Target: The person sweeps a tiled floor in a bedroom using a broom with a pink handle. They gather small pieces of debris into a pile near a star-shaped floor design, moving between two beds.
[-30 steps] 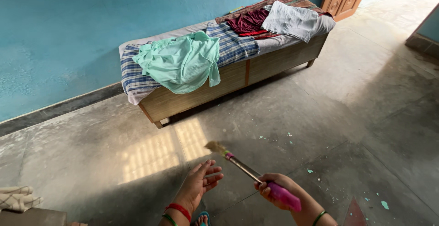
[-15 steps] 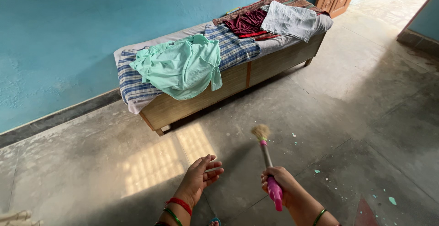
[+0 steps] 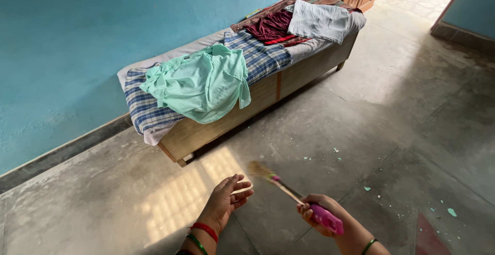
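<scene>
Head view, my right hand (image 3: 318,215) fingers wrapped round pink-handled brush (image 3: 294,195), bristles near my left hand (image 3: 227,199), its fingers loosely spread, above floor (image 3: 371,131).

A low wooden bed (image 3: 289,82) stands against the far wall on a grey concrete floor (image 3: 392,131). On it lie a blue checked cloth (image 3: 260,54), a mint-green shirt (image 3: 201,82) at its left end, a maroon garment (image 3: 270,26) and a grey cloth (image 3: 322,22) at its right. Small green flecks (image 3: 451,212) dot the near floor on the right.
</scene>
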